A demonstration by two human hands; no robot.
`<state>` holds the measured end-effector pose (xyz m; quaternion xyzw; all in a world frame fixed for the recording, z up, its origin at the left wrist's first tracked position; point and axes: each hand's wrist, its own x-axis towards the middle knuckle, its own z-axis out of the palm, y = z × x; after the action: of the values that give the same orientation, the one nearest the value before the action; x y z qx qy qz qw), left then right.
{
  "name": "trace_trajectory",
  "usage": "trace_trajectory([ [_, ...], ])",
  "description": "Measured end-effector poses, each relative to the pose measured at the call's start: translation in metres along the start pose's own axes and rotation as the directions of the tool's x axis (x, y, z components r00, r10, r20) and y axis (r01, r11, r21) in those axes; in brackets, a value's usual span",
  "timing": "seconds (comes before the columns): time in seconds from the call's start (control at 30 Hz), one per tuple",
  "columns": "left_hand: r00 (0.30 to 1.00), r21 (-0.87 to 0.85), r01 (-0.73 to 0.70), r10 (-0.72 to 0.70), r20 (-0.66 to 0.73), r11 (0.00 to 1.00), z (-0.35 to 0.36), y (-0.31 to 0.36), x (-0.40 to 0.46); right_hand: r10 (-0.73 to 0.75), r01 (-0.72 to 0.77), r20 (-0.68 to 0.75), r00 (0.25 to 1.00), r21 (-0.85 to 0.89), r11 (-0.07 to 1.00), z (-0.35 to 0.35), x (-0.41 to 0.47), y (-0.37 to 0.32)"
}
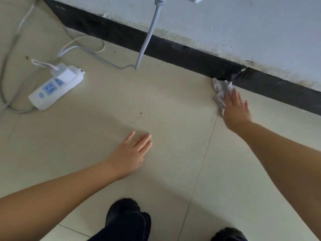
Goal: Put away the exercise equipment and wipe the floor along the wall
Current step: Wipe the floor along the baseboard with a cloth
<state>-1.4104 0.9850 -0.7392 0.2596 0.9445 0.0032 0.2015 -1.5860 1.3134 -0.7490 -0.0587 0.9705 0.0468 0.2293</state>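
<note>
A crumpled white cloth (220,92) lies on the beige tiled floor (173,105), right against the black baseboard (173,49) of the pale wall. My right hand (234,107) presses flat on the cloth with straight fingers, and part of the cloth shows past the fingertips. My left hand (131,153) hovers or rests flat over the floor near the middle of the view, fingers straight, holding nothing. No exercise equipment is in view.
A white power strip (53,87) with a white charger plugged in lies on the floor at the left, with grey cables (97,54) trailing around it. One grey cable (147,35) hangs down from the wall. My dark-clothed knees (128,221) are at the bottom.
</note>
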Motion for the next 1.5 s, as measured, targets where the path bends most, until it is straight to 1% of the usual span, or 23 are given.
trace_trajectory([
  [0.07,1.0,0.025,-0.018,0.018,-0.014,1.0,-0.001,-0.002,0.003,0.094,-0.093,-0.017,0.995,0.074,0.993,-0.002,0.011,-0.013],
  [0.13,0.996,0.037,-0.054,0.056,-0.071,0.998,0.004,-0.004,0.003,-0.078,0.09,-0.19,0.979,0.056,0.994,0.019,-0.003,-0.046],
  [0.2,0.991,-0.006,-0.07,0.069,-0.112,0.998,0.007,-0.006,0.003,-0.331,0.35,-0.176,0.927,0.088,0.933,0.047,-0.05,-0.084],
  [0.27,0.989,-0.048,-0.081,0.074,-0.13,0.996,0.009,-0.006,0.002,-0.554,0.57,-0.183,0.812,0.043,0.821,0.071,-0.107,-0.108],
  [0.33,0.985,-0.045,-0.101,0.093,-0.147,0.994,0.011,-0.006,0.001,-0.735,0.735,-0.051,0.676,-0.029,0.678,0.087,-0.148,-0.102],
  [0.43,0.986,-0.063,-0.098,0.089,-0.138,0.993,0.009,-0.007,-0.001,-0.905,0.904,0.031,0.424,-0.076,0.421,0.087,-0.123,-0.077],
  [0.47,0.987,-0.076,-0.094,0.083,-0.135,0.993,0.006,-0.008,0.0,-0.904,0.904,0.058,0.424,-0.082,0.419,0.076,-0.1,-0.074],
  [0.5,0.989,-0.092,-0.092,0.08,-0.127,0.992,0.004,-0.008,0.002,-0.876,0.871,0.013,0.483,-0.107,0.479,0.064,-0.071,-0.073],
  [0.57,0.991,-0.134,-0.087,0.073,-0.112,0.987,0.002,-0.01,0.004,-0.715,0.71,-0.127,0.688,-0.089,0.699,0.029,-0.004,-0.076],
  [0.63,0.995,-0.17,-0.072,0.058,-0.086,0.983,-0.001,-0.012,0.004,-0.475,0.477,-0.062,0.878,0.007,0.879,-0.008,0.048,-0.083],
  [0.7,0.994,-0.226,-0.054,0.031,-0.103,0.973,-0.006,-0.015,0.006,-0.345,0.346,-0.026,0.938,0.035,0.938,-0.023,0.065,-0.098],
  [0.77,0.989,-0.299,-0.031,-0.015,-0.15,0.954,-0.015,-0.02,0.012,-0.338,0.348,-0.119,0.934,0.077,0.934,-0.007,0.038,-0.115],
  [0.83,0.973,-0.333,0.022,-0.096,-0.21,0.943,-0.026,-0.026,0.024,-0.471,0.487,-0.185,0.862,0.048,0.872,0.036,-0.029,-0.125],
  [0.93,0.955,-0.346,0.037,-0.136,-0.265,0.937,-0.034,-0.026,0.048,-0.698,0.703,-0.088,0.711,0.052,0.709,0.103,-0.172,-0.126],
  [1.0,0.963,-0.329,0.013,-0.101,-0.251,0.944,-0.037,-0.018,0.065,-0.827,0.826,0.02,0.562,0.047,0.562,0.121,-0.226,-0.113],
  [1.07,0.976,-0.283,-0.025,-0.038,-0.213,0.959,-0.039,-0.007,0.084,-0.845,0.846,0.032,0.533,0.008,0.534,0.125,-0.219,-0.089],
  [1.13,0.991,-0.249,-0.062,0.03,-0.128,0.967,-0.041,0.006,0.105,-0.687,0.688,-0.047,0.725,0.025,0.725,0.119,-0.185,-0.051],
  [1.2,0.995,-0.212,-0.091,0.079,-0.066,0.973,-0.045,0.019,0.126,-0.285,0.308,-0.164,0.944,0.139,0.941,0.102,-0.145,-0.004],
  [1.23,0.995,-0.195,-0.101,0.096,-0.034,0.976,-0.048,0.025,0.135,-0.07,0.11,-0.195,0.978,0.204,0.973,0.093,-0.128,0.022],
  [1.3,0.993,-0.167,-0.12,0.119,-0.016,0.979,-0.05,0.034,0.151,0.309,-0.26,-0.09,0.947,0.352,0.899,0.076,-0.107,0.065],
  [1.37,0.993,-0.155,-0.114,0.115,0.001,0.981,-0.055,0.039,0.167,0.514,-0.47,0.032,0.857,0.457,0.755,0.066,-0.094,0.071],
  [1.43,0.995,-0.153,-0.096,0.094,-0.022,0.984,-0.062,0.044,0.18,0.548,-0.494,0.029,0.836,0.475,0.728,0.066,-0.096,0.037],
  [1.5,0.998,-0.146,-0.043,0.047,0.028,0.988,-0.06,0.045,0.187,0.36,-0.297,-0.057,0.931,0.455,0.84,0.083,-0.117,-0.023],
])
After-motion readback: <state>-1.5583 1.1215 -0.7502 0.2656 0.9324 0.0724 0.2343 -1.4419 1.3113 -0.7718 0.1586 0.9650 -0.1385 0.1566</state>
